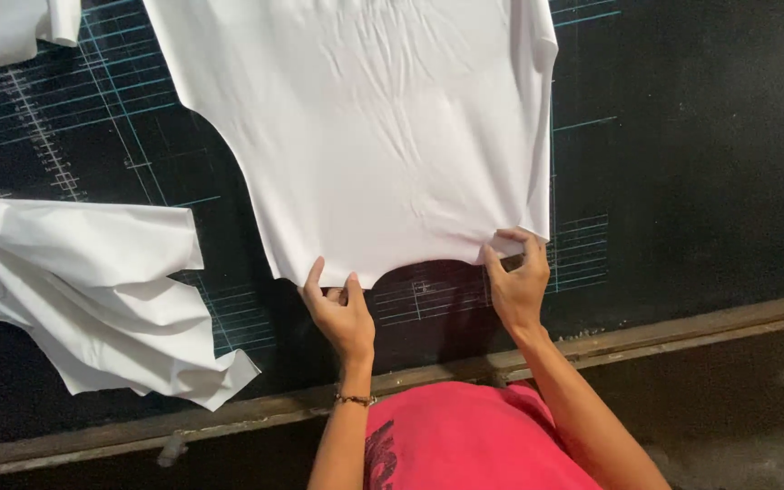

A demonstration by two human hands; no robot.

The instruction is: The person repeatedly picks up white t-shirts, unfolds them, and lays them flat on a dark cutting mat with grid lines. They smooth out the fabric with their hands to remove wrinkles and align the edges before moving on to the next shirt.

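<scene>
Both hands pinch the near edge of the white cut fabric panel (365, 136) lying flat on the dark gridded counter (700, 163): left hand (342, 313) grip shut on the hem, right hand (517, 281) on the corner. Crumpled white fabric (93, 290) lies left of the left grip. Likely smoothing step; next needs an even pull.

You have no packages, labels, signs or screens in front of you here; nothing of that kind shows anywhere in the head view.
</scene>
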